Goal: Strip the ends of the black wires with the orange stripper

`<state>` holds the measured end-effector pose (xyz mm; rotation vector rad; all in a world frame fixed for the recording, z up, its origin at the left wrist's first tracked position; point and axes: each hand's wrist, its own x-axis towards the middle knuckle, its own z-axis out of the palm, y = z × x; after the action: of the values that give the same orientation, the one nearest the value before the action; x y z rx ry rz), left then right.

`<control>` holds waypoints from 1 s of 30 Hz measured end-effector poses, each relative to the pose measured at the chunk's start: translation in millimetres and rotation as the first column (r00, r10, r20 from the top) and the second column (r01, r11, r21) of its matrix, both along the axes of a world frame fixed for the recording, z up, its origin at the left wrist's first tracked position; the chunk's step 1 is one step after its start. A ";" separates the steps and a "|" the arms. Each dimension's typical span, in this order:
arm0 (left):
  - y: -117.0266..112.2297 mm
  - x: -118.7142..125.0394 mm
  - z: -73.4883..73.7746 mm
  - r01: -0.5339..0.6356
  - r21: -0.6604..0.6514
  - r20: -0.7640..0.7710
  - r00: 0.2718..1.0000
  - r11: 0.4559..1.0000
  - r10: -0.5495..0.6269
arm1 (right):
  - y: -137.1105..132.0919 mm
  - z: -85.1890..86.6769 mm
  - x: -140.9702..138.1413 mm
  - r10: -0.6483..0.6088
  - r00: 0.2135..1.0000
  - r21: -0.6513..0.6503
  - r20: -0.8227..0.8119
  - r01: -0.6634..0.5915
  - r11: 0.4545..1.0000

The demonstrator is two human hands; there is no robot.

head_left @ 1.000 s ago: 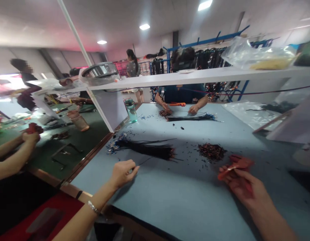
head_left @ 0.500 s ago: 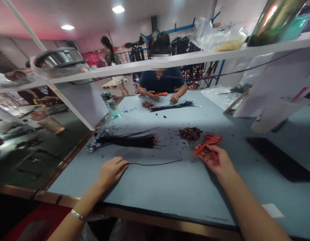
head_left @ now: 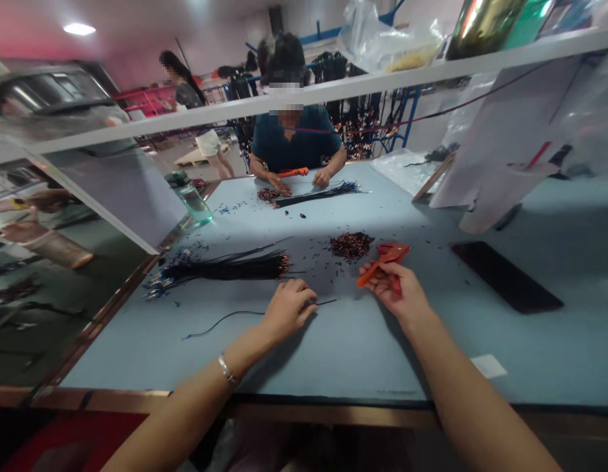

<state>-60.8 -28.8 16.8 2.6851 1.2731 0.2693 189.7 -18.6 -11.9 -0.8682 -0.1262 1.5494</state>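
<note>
My left hand (head_left: 288, 307) is closed on a single thin black wire (head_left: 230, 314) near its right end. The wire's bare tip pokes out past the fingers, while its tail curves left to a small blue end lying on the tabletop. My right hand (head_left: 402, 295) holds orange pliers (head_left: 388, 257), their head pointing away to the right. Just beyond the pliers is a pile of small copper-and-black pieces (head_left: 352, 245). A bundle of black wires (head_left: 225, 267) with blue ends at left and coppery ends at right lies behind my left hand.
A dark phone-like slab (head_left: 505, 275) and a white paper piece (head_left: 489, 366) lie to the right. A lidded cup with a red straw (head_left: 505, 190) stands beyond. A water bottle (head_left: 192, 202) is at the left edge. Opposite, a co-worker (head_left: 297, 147) handles similar wires under a shelf (head_left: 333, 95).
My left hand has slid right along the wire, from near its left part to near its right end, baring the tail. My right hand keeps hold of the pliers. The view has shifted.
</note>
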 end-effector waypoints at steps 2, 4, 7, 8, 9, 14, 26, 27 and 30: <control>2.9 9.9 -3.5 -0.055 -0.055 -0.025 0.998 0.997 0.053 | 0.9 -1.4 -0.3 0.008 1.000 0.012 0.003 -0.008 1.000; 4.1 12.1 -8.1 -0.077 -0.078 -0.029 0.997 0.994 0.075 | 1.5 -2.2 -0.9 0.015 1.000 0.017 0.003 -0.015 1.000; 5.7 10.6 -14.6 -0.040 -0.044 -0.013 0.999 0.998 0.039 | 1.5 -2.4 -1.7 0.014 1.000 0.012 -0.001 -0.014 1.000; 7.2 10.5 -15.7 -0.026 -0.025 -0.006 1.000 0.999 0.026 | 1.5 -2.5 -1.9 0.012 1.000 0.008 -0.002 -0.012 1.000; 9.6 11.1 -16.2 -0.023 -0.009 0.005 1.000 1.000 0.023 | 1.4 -2.5 -2.0 0.011 1.000 0.004 -0.003 -0.011 1.000; 31.9 23.0 -14.2 -0.113 0.083 0.024 0.993 0.990 0.112 | 0.3 -3.8 -1.5 0.011 1.000 0.005 0.001 -0.011 1.000; 42.3 32.7 -27.1 0.031 0.292 0.109 0.992 0.956 -0.066 | -3.8 -7.4 2.2 0.054 0.996 0.048 0.074 -0.057 0.997; 41.6 31.3 -26.4 0.030 0.298 0.135 0.988 0.954 -0.074 | -4.3 -7.5 2.2 0.053 0.995 0.049 0.083 -0.057 0.997; 40.7 28.3 -25.2 0.010 0.289 0.215 0.974 0.957 -0.075 | -7.4 -4.8 -0.2 0.042 0.993 0.049 0.112 -0.048 0.998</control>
<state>-32.5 11.9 -8.3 2.8068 1.1849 0.7842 189.5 -26.0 -16.7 -0.9161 -0.2664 1.5335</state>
